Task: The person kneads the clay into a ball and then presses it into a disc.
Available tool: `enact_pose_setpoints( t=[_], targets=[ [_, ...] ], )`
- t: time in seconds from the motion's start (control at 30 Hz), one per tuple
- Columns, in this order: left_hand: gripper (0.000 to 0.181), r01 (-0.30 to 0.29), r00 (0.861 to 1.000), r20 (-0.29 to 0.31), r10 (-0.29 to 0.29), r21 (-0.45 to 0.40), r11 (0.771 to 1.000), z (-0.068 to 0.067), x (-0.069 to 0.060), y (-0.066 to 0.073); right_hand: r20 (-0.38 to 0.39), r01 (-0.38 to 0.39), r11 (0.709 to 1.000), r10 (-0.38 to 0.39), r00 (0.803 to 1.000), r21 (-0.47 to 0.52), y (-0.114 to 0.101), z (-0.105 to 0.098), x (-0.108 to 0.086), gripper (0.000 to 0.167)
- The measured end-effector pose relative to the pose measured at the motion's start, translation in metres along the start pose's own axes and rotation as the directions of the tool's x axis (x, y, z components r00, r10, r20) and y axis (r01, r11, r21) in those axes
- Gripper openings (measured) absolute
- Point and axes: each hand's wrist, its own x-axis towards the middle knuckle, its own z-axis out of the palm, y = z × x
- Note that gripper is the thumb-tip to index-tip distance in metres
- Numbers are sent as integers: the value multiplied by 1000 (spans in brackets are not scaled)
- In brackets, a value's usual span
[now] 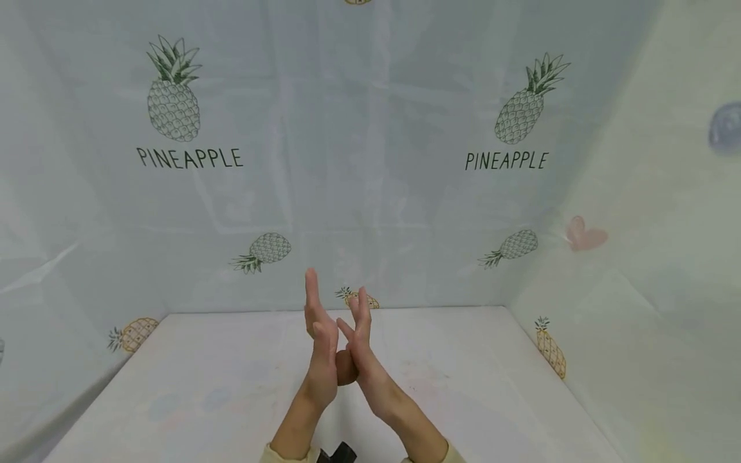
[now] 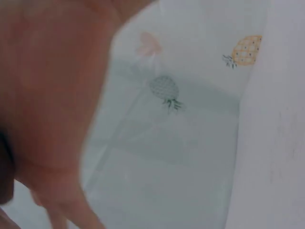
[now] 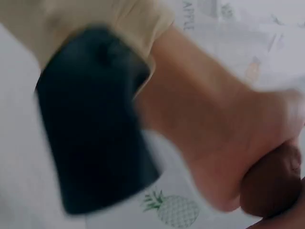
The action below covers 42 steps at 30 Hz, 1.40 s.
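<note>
A smooth brown ball (image 1: 346,368) is pressed between the two palms, held up above the table. My left hand (image 1: 321,344) stands upright on its left side, fingers straight and pointing up. From the right, my right hand (image 1: 366,360) leans against the ball with its fingers extended and spread. The right wrist view shows the ball (image 3: 271,181) under the heel of the left hand (image 3: 228,143), and what the ball is made of cannot be told. A blurred hand (image 2: 52,90) fills the left part of the left wrist view, the dark ball (image 2: 5,176) at its edge.
Below the hands lies a white table (image 1: 231,360) with faint coloured smudges. A pineapple-printed sheet (image 1: 359,161) hangs behind it and along both sides. A dark wrist device (image 1: 344,452) sits by the left cream sleeve (image 1: 289,455).
</note>
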Motion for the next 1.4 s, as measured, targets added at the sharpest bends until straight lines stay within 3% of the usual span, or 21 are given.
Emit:
enact_pose_setpoints(
  t=[0.17,0.3,0.37,0.47,0.53,0.6,0.67,0.77,0.87,0.97,1.07,1.17,1.3,1.4],
  targets=[
    [71,80,997,-26,-79,44,996,1,1,-10,-17,111,991,-110,994,76,-11,1,-4,58],
    [70,136,990,43,-135,-5,991,11,-2,-14,-89,243,968,-237,967,66,-10,-5,-4,61],
    [67,148,985,103,-141,-60,987,17,-5,-15,-131,321,947,-318,939,9,-8,-10,-3,62],
    [62,165,975,170,-144,-114,980,27,-9,-15,-186,439,892,-451,873,-105,-5,-20,-2,64],
    [59,167,969,209,-134,-146,975,32,-11,-12,-232,466,868,-495,837,-172,-6,-27,-1,67],
    [58,149,964,244,-106,-167,975,36,-12,-7,-269,460,864,-502,822,-205,-6,-34,1,69],
    [59,109,959,277,-53,-192,975,39,-13,0,-286,428,886,-463,839,-178,-5,-39,2,69],
    [64,19,956,290,36,-186,982,38,-14,9,-246,366,924,-382,891,-111,2,-42,4,65],
    [67,-63,963,251,102,-157,986,32,-11,13,-155,248,967,-253,955,-48,7,-36,4,61],
    [67,-90,975,191,113,-124,988,20,-6,11,-48,134,991,-132,990,31,8,-26,4,60],
    [69,-72,989,125,81,-75,995,6,-1,4,38,46,992,-51,998,118,5,-16,3,61],
    [71,-38,998,50,39,-23,999,-5,2,-6,71,20,988,-31,997,154,1,-8,2,64],
    [71,60,998,-25,-59,25,998,-6,3,-20,26,103,984,-108,994,146,-2,-5,1,63],
    [70,156,988,-24,-155,51,986,4,-2,-29,-64,210,968,-203,977,134,-4,-10,1,62]
  ],
)
